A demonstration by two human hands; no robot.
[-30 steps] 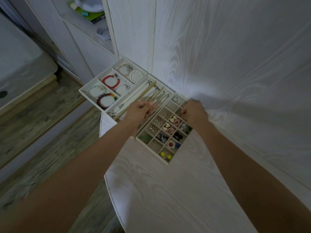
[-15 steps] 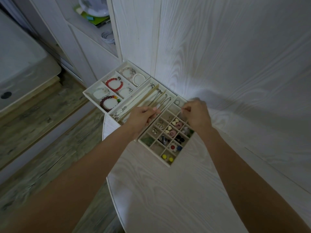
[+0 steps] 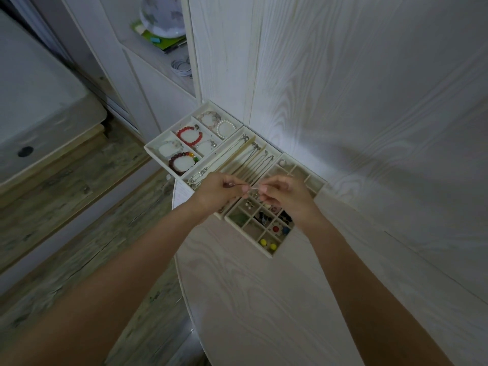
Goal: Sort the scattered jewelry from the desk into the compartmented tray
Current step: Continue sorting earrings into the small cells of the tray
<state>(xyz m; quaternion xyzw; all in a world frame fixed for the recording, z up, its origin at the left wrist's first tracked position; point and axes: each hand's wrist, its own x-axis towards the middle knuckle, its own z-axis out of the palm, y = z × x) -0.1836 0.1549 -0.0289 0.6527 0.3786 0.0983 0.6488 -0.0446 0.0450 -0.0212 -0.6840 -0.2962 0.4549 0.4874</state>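
Both hands have lifted off the tray [image 3: 272, 253] and met above it. The left hand [image 3: 216, 190] and right hand [image 3: 285, 195] now pinch one small piece [image 3: 252, 189] between them, probably readying it for a compartment.

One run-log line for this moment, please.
left hand: pinching thin silver jewelry piece | right hand: pinching same piece | over white small-grid tray | not yet placed

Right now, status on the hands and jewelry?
Left hand and right hand pinching a small silver piece above small-grid tray. Nothing blocking.
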